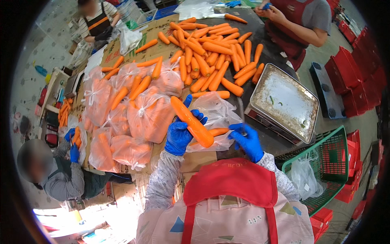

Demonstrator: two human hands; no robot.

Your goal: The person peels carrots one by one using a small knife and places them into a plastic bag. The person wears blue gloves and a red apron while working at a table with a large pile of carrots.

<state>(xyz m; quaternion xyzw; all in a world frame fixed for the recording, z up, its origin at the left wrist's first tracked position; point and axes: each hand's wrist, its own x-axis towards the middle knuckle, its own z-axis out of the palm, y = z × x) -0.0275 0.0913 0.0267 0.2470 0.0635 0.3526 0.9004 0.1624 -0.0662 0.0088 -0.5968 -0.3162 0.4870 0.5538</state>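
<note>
My left hand (pixel 178 134), in a blue glove, grips a large orange carrot (pixel 193 122) that slants across the palm. Just to its right, my gloved right hand (pixel 248 141) has its fingertips at the edge of a clear plastic bag (pixel 214 105); whether they pinch the film is not plain. Another carrot (pixel 219 131) lies at the bag, partly hidden behind the held one. Tied bags of carrots (pixel 149 117) crowd the table to the left of my left hand. Beyond both hands spreads a heap of loose carrots (pixel 210 58).
A scale with a stained metal pan (pixel 283 100) stands at the table's right. Below it is a green plastic basket (pixel 335 170) holding clear bags (pixel 306 177). Red crates (pixel 350 71) are stacked further right. Co-workers are at the left (pixel 61 180), far left (pixel 97 21) and far right (pixel 298 21).
</note>
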